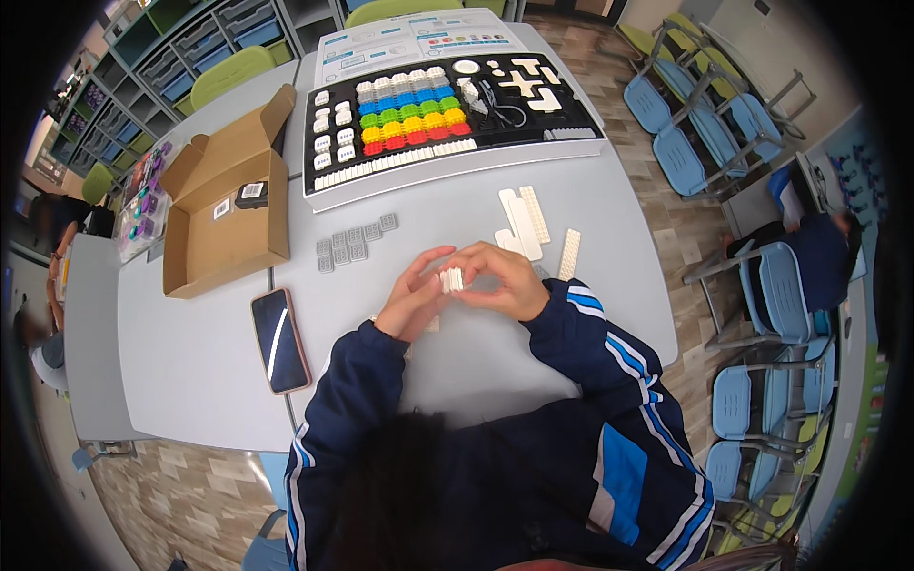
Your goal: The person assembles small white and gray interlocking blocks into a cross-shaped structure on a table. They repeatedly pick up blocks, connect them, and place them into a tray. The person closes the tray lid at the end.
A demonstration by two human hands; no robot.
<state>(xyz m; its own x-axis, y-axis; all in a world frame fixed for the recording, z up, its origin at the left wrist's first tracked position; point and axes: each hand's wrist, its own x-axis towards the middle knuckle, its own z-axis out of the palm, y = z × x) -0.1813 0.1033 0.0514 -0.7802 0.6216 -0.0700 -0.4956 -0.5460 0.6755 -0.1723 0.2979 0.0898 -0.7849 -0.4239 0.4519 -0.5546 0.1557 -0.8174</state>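
Between both hands, just above the grey table, is a small stack of white building plates [452, 280]. My left hand [416, 297] pinches it from the left with thumb and fingers. From the other side my right hand [506, 280] grips it, fingers curled over the top. Several small grey building blocks [349, 244] lie in rows beyond my left hand. Past my right hand are long cream-white plates [522, 224], and one more white studded plate [569, 254] lies near my right cuff. Small pale pieces beside my left wrist are partly hidden by it.
A building set in a black tray [409, 124], with rows of coloured blocks, stands at the back. To the left are an open cardboard box [224, 205] and a phone [281, 340]. Blue chairs [678, 162] are stacked at right. Other people sit at both sides.
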